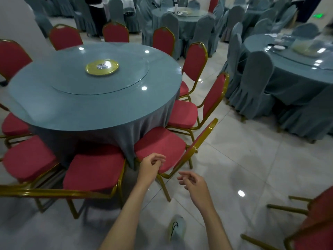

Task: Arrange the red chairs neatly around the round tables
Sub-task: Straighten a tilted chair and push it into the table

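The nearest red chair sits tucked against the round bench. The left hand and right hand hover by its seat, each grip loosely curled and empty. Next, probably fetch the stray red chair on the right.

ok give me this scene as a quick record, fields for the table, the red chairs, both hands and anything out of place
table: round table, blue-grey cloth, glass turntable, gold-rimmed disc at centre
red chairs: ringed round it, seats inward
nearest chair: seat by the table's near-right edge
stray chair: lower right, apart from the table, legs pointing left
left grip: over nearest chair's seat corner, fingers loosely curled, holding nothing
right grip: over the floor, fingers relaxed, holding nothing
background: covered chairs round other tables
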{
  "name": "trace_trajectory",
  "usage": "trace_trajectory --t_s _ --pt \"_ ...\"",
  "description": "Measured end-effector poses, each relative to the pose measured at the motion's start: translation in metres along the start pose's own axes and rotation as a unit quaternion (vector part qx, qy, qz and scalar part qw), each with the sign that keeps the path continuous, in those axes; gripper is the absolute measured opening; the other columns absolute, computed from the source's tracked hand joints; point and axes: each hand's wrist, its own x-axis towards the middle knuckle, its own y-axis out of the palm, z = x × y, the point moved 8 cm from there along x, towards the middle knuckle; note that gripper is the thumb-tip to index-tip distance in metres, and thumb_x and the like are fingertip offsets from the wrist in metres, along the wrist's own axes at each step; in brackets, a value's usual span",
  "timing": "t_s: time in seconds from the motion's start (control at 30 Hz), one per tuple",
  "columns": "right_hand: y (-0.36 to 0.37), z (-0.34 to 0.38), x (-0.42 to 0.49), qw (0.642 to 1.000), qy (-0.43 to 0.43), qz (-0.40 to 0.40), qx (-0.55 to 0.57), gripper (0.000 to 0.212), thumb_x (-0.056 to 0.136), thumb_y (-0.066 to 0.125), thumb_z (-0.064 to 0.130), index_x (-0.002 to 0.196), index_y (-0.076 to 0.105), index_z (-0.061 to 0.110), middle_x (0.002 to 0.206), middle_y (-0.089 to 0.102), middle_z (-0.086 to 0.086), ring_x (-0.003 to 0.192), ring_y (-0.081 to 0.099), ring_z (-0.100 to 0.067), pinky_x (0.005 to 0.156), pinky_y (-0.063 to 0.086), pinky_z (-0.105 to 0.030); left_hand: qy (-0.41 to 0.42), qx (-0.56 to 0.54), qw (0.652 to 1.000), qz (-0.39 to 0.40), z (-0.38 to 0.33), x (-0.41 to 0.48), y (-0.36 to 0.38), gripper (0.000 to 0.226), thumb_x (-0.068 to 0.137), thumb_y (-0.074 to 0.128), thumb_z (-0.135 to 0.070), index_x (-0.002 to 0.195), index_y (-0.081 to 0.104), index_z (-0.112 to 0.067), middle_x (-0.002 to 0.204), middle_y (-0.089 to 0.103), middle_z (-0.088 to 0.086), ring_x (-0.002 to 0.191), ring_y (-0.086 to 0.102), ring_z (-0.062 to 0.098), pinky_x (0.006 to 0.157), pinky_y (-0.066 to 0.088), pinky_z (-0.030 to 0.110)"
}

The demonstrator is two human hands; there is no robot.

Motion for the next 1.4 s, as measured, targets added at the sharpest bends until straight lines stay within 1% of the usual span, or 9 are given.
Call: trace_trajectory --t_s 0.13,0.3,0.43,0.6,0.8,1.07,1.17,1.27,1.4 --pt "-0.021 0.005 0.061 1.0 0.002 0.016 -0.021 0.022 0.103 0.057 0.016 0.101 0.073 0.031 0.093 0.077 0.012 0.087 0.072 -0.006 0.072 0.054 -0.015 -0.012 -0.033 0.999 -0.029 -0.013 0.057 0.031 0.034 0.095 0.054 0.001 0.091 0.075 -0.025 0.088 0.077 -0.007 0.085 0.073 0.011 0.068 0.052 0.02" --pt "-0.042 0.019 0.129 0.997 -0.001 0.051 -0.059 0.023 0.103 0.056 0.015 0.102 0.073 0.031 0.093 0.076 0.012 0.089 0.072 -0.005 0.073 0.053 -0.011 -0.032 -0.076 0.996 -0.043 -0.026 0.117 0.068 0.03 0.096 0.055 -0.003 0.091 0.075 -0.025 0.089 0.077 -0.008 0.086 0.073 0.009 0.069 0.054 0.019" --pt "-0.054 0.03 0.184 0.995 -0.015 0.063 -0.077 0.025 0.103 0.055 0.013 0.104 0.074 0.03 0.094 0.075 0.011 0.091 0.072 -0.007 0.079 0.059 -0.019 -0.039 -0.092 0.994 -0.05 -0.031 0.16 0.082 0.029 0.096 0.056 -0.005 0.092 0.075 -0.026 0.09 0.077 -0.007 0.088 0.073 0.01 0.07 0.054 0.021" --pt "-0.06 0.041 0.237 0.992 -0.027 0.083 -0.094 0.026 0.104 0.053 0.013 0.104 0.073 0.031 0.094 0.075 0.014 0.092 0.071 -0.004 0.078 0.058 -0.021 -0.051 -0.099 0.991 -0.08 -0.034 0.194 0.086 0.029 0.094 0.055 0.001 0.093 0.075 -0.019 0.087 0.077 -0.003 0.082 0.073 0.011 0.064 0.05 0.015" --pt "-0.07 0.04 0.296 0.988 -0.038 0.079 -0.126 0.027 0.102 0.054 0.01 0.104 0.075 0.027 0.1 0.074 0.013 0.1 0.069 -0.003 0.09 0.057 -0.025 -0.08 -0.088 0.985 -0.123 -0.033 0.221 0.088 0.028 0.093 0.052 0.006 0.096 0.074 -0.011 0.089 0.077 0.005 0.077 0.07 0.007 0.06 0.048 0.011" --pt "-0.084 0.04 0.364 0.972 -0.061 0.194 -0.122 0.027 0.1 0.056 0.006 0.102 0.076 0.024 0.099 0.075 0.011 0.098 0.068 -0.004 0.088 0.056 -0.025 -0.152 -0.07 0.957 -0.237 -0.02 0.222 0.082 0.026 0.095 0.05 0.009 0.107 0.071 0.001 0.099 0.074 0.015 0.08 0.064 0.013 0.06 0.045 0.012" --pt "-0.098 0.038 0.391 0.955 -0.075 0.242 -0.151 0.026 0.099 0.056 0.004 0.102 0.074 0.022 0.095 0.075 0.011 0.092 0.068 0.0 0.085 0.056 -0.023 -0.173 -0.071 0.943 -0.275 -0.023 0.216 0.104 0.025 0.095 0.048 0.013 0.108 0.068 0.008 0.1 0.071 0.021 0.074 0.06 0.011 0.054 0.044 0.009" --pt "-0.11 0.029 0.413 0.916 -0.109 0.303 -0.238 0.024 0.1 0.055 0.006 0.103 0.072 0.023 0.095 0.073 0.012 0.088 0.068 -0.002 0.082 0.056 -0.025 -0.186 -0.078 0.932 -0.302 -0.027 0.21 0.131 0.025 0.095 0.047 0.014 0.108 0.068 0.011 0.097 0.069 0.021 0.074 0.061 0.014 0.054 0.046 0.01" --pt "-0.127 -0.005 0.438 0.821 -0.142 0.411 -0.371 0.016 0.103 0.056 0.026 0.102 0.071 0.022 0.093 0.072 0.005 0.088 0.067 -0.014 0.081 0.056 -0.038 -0.209 -0.059 0.923 -0.319 -0.02 0.193 0.169 0.02 0.097 0.054 0.003 0.101 0.072 -0.006 0.094 0.074 0.008 0.09 0.068 0.022 0.079 0.056 0.027"
